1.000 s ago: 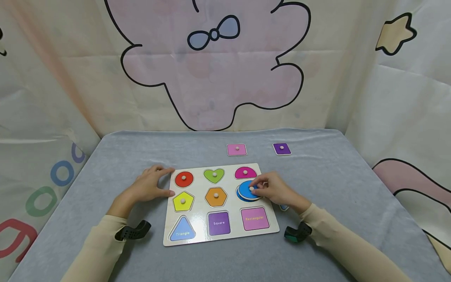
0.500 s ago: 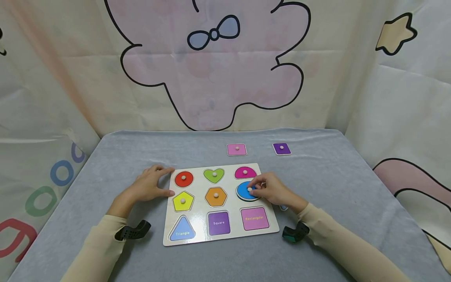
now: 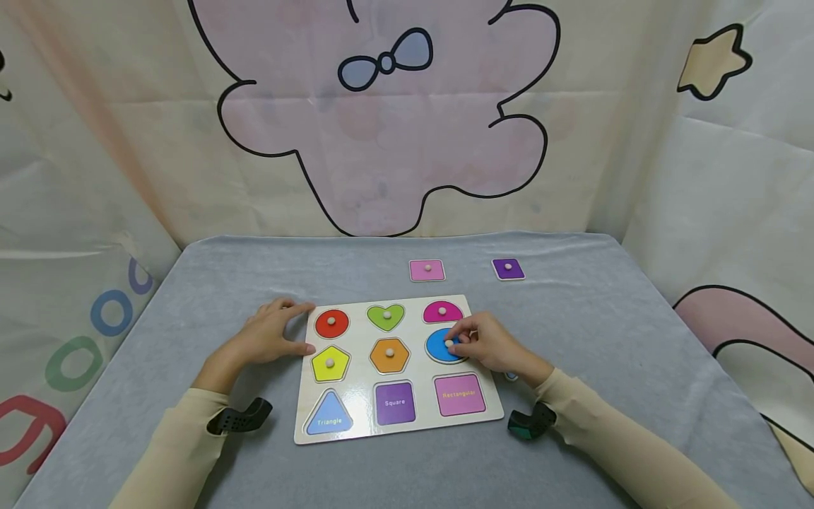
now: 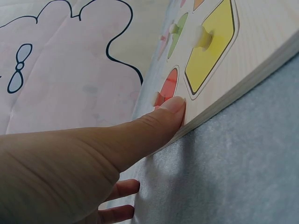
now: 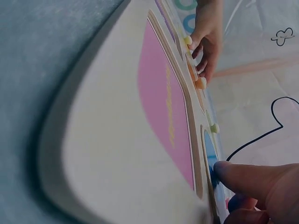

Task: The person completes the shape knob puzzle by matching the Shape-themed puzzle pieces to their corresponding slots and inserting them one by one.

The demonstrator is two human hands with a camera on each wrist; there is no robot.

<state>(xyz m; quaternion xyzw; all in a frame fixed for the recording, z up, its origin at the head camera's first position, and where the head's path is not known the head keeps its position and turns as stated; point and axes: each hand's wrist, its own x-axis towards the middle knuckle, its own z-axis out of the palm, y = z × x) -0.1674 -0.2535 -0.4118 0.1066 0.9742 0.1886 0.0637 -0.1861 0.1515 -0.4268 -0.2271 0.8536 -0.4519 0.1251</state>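
Observation:
A white wooden knob puzzle board (image 3: 360, 353) lies on the grey cloth. My right hand (image 3: 492, 343) pinches the knob of a blue oval puzzle piece (image 3: 439, 348), which sits in the oval recess at the board's right side. In the right wrist view, fingertips are right at the blue piece (image 5: 210, 148). At the board's left edge, my left hand (image 3: 267, 336) is spread, thumb and fingers touching the rim. The left wrist view has its thumb (image 4: 149, 128) on the edge beside the red piece (image 4: 169, 84).
Red, green heart, magenta, yellow pentagon and orange hexagon (image 3: 390, 364) pieces fill other recesses. Triangle, square and rectangle recesses show printed words. Beyond the board lie a pink rectangle piece (image 3: 420, 274) and a purple square piece (image 3: 502, 273). A small bluish piece (image 3: 511, 377) peeks out under the right wrist.
The blue oval piece has shifted slightly left and dropped from a raised, offset position to lie level in its recess. My right hand moved with it; my left hand stayed put.

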